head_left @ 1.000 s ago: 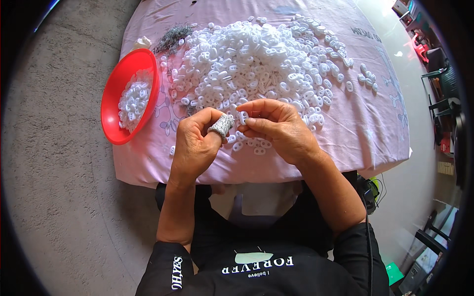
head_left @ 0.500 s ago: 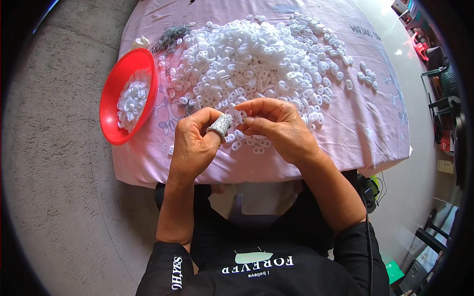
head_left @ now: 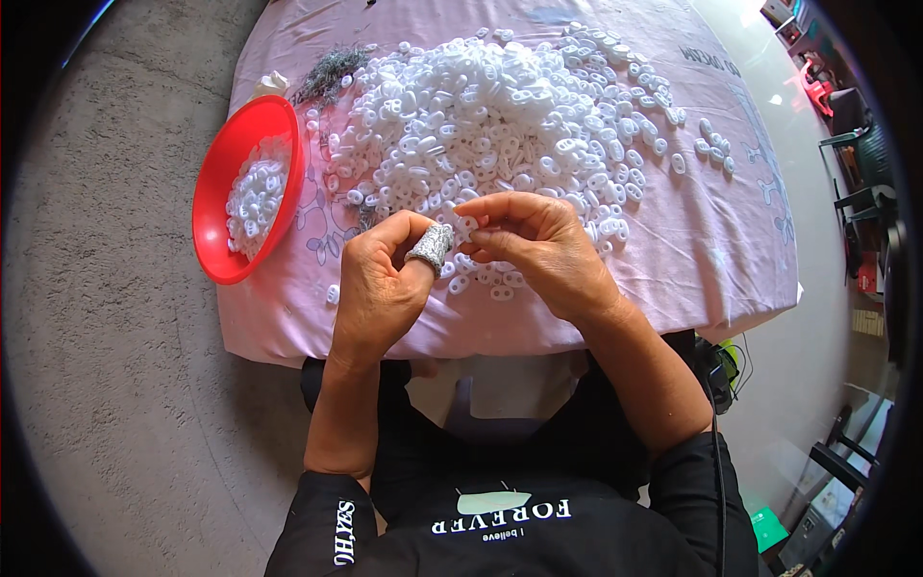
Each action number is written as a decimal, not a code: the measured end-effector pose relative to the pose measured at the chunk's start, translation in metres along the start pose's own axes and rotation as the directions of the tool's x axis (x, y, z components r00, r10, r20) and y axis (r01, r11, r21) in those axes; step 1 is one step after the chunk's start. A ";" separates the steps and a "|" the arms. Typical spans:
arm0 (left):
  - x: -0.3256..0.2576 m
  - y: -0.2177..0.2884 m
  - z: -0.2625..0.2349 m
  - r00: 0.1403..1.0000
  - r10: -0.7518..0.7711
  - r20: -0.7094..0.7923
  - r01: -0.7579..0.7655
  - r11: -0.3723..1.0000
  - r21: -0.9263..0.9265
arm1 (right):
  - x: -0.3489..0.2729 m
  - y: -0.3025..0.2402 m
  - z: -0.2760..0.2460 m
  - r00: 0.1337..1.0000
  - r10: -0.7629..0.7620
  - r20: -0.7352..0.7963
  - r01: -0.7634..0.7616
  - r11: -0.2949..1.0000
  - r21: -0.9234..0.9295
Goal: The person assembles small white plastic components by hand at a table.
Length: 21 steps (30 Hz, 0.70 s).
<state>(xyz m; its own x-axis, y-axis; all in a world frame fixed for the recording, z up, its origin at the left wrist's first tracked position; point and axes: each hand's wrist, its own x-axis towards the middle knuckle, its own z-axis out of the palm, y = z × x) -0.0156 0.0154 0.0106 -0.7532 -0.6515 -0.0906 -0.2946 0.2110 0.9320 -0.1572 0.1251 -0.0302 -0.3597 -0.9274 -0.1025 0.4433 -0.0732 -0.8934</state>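
Close in front of me, my right hand (head_left: 548, 250) pinches a small white oval plastic piece with two holes (head_left: 464, 229) between thumb and forefinger. My left hand (head_left: 385, 274) is closed at the same piece, its wrapped thumb pressed near the piece's left side; its other fingertips are hidden. A silvery grey wrap (head_left: 432, 248) covers that thumb. Just beyond both hands rises a big heap of like white pieces (head_left: 481, 115). At the left, a red bowl (head_left: 213, 183) tilts toward the heap and holds more white pieces (head_left: 258, 207).
A pink patterned cloth (head_left: 692, 240) covers the table. Grey stringy scraps (head_left: 335, 72) lie at the heap's far left, beside a crumpled white thing (head_left: 272, 84). Several loose pieces (head_left: 713, 146) lie off to the right. Dark furniture (head_left: 856, 154) stands along the far right.
Both hands stay almost in place, with only a slight shift of the fingers around the white piece. Nothing else has visibly moved.
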 end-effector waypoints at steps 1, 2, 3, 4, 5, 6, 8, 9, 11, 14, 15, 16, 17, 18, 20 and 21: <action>0.000 0.000 0.000 1.000 -0.003 0.001 0.003 1.000 0.006 | 0.000 0.000 0.000 1.000 -0.011 0.001 0.011 1.000 -0.027; 0.000 0.000 0.000 1.000 -0.003 0.001 0.003 1.000 0.006 | -0.001 0.000 0.000 1.000 -0.022 0.002 0.022 0.998 -0.053; 0.000 0.000 0.001 1.000 -0.017 -0.002 0.017 1.000 -0.017 | -0.001 0.000 0.000 1.000 -0.022 0.001 0.022 0.998 -0.053; 0.000 0.001 0.001 1.000 -0.031 -0.004 0.031 0.999 -0.040 | -0.001 0.000 0.001 1.000 -0.019 -0.001 0.019 0.999 -0.044; 0.000 0.001 0.001 1.000 -0.031 -0.004 0.031 0.999 -0.040 | -0.001 0.000 0.001 1.000 -0.015 -0.003 0.015 0.999 -0.035; 0.000 0.000 0.001 1.000 -0.030 -0.005 0.030 0.999 -0.037 | -0.001 0.000 0.000 1.000 -0.016 -0.003 0.015 0.999 -0.035; 0.000 0.001 0.000 1.000 -0.028 -0.006 0.028 0.999 -0.033 | -0.001 0.000 0.000 1.000 -0.003 0.001 0.003 1.000 -0.009; 0.001 0.002 -0.001 0.999 -0.038 0.008 0.039 0.998 -0.048 | -0.001 0.000 0.000 1.000 -0.003 0.001 0.003 1.000 -0.009; 0.001 0.004 -0.003 0.999 -0.049 0.022 0.050 0.997 -0.063 | -0.002 -0.002 0.000 0.999 0.018 0.026 -0.019 0.999 0.043; 0.001 0.004 -0.004 0.998 -0.049 0.040 0.052 0.995 -0.080 | -0.001 -0.001 -0.001 0.999 0.012 0.031 -0.013 0.999 0.038; 0.001 0.004 -0.004 0.998 -0.054 0.039 0.057 0.995 -0.079 | -0.001 -0.001 -0.001 0.999 0.013 0.030 -0.014 0.999 0.039; 0.001 0.004 -0.004 0.997 -0.060 0.038 0.062 0.995 -0.078 | -0.001 0.000 -0.001 0.999 0.017 0.027 -0.018 0.999 0.046; 0.001 0.004 -0.004 0.997 -0.060 0.039 0.063 0.995 -0.078 | -0.001 0.000 -0.001 0.999 0.021 0.025 -0.022 0.998 0.052; 0.000 0.004 -0.002 0.999 -0.046 0.024 0.047 0.997 -0.062 | -0.001 0.000 -0.001 0.999 0.021 0.024 -0.023 0.998 0.052; -0.001 0.004 0.000 0.999 -0.032 0.010 0.032 0.998 -0.047 | -0.002 0.001 -0.001 1.000 0.000 0.017 -0.001 0.999 0.039; -0.001 0.004 0.000 1.000 -0.028 0.002 0.028 0.999 -0.045 | -0.002 0.001 -0.001 1.000 0.000 0.018 -0.001 0.999 0.039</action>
<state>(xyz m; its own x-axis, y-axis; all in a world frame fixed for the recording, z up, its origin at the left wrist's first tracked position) -0.0160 0.0168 0.0148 -0.7458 -0.6558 -0.1171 -0.2887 0.1597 0.9440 -0.1567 0.1272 -0.0310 -0.3449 -0.9339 -0.0946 0.4754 -0.0869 -0.8755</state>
